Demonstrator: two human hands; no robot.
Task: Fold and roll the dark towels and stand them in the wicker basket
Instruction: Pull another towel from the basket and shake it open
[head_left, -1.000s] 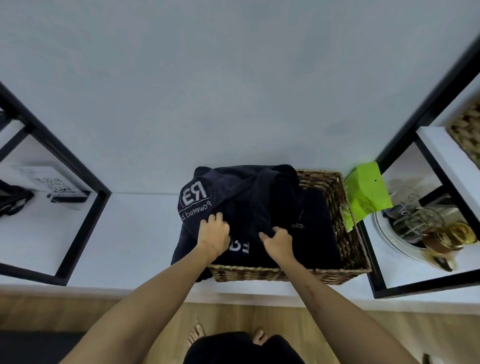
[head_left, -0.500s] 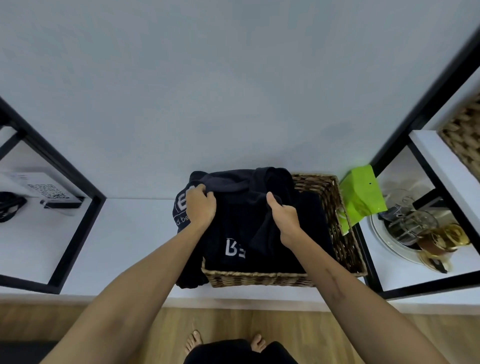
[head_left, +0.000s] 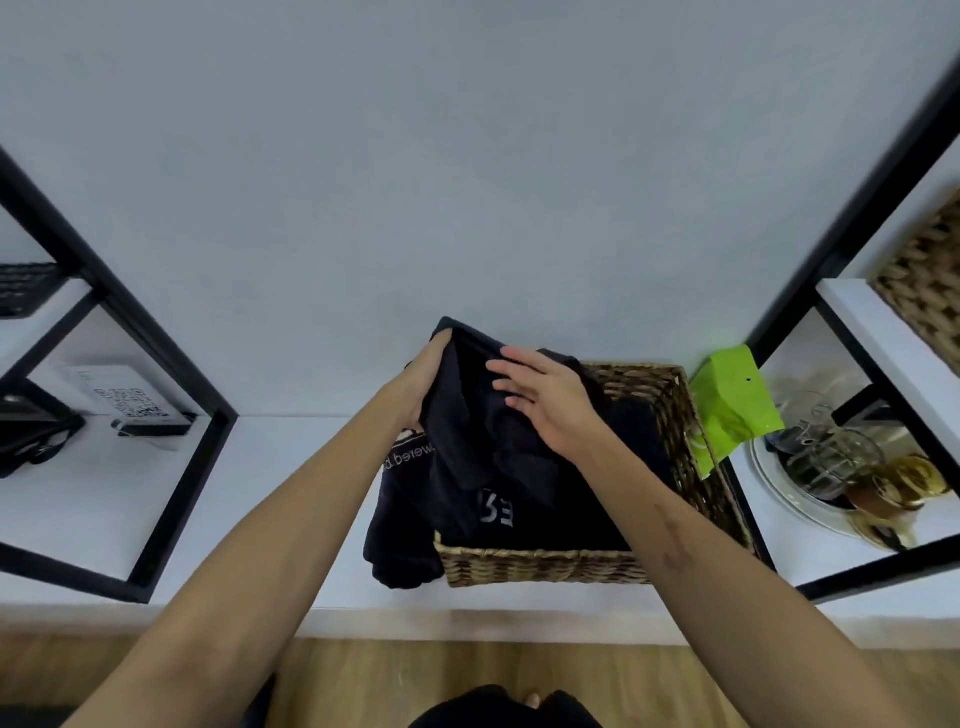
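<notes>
A wicker basket (head_left: 670, 410) stands on the white shelf against the wall. Dark towels with white lettering fill it, and one of them (head_left: 400, 525) spills over its left side onto the shelf. My left hand (head_left: 423, 384) grips the top edge of a dark towel (head_left: 467, 431) and holds it lifted above the basket's left end. My right hand (head_left: 545, 402) lies against the front of that raised towel with its fingers straight and spread.
The white shelf (head_left: 291, 509) runs between black metal frames (head_left: 156, 374). A green pouch (head_left: 727, 405) leans right of the basket. A tray with glass jars (head_left: 841, 467) sits at the right, a QR-code card (head_left: 130, 400) at the left, another wicker basket (head_left: 930, 280) upper right.
Both hands rose from the basket's front toward its back. My left hand lifted the towel's edge high. My right hand let go of the cloth and now lies flat on it.
</notes>
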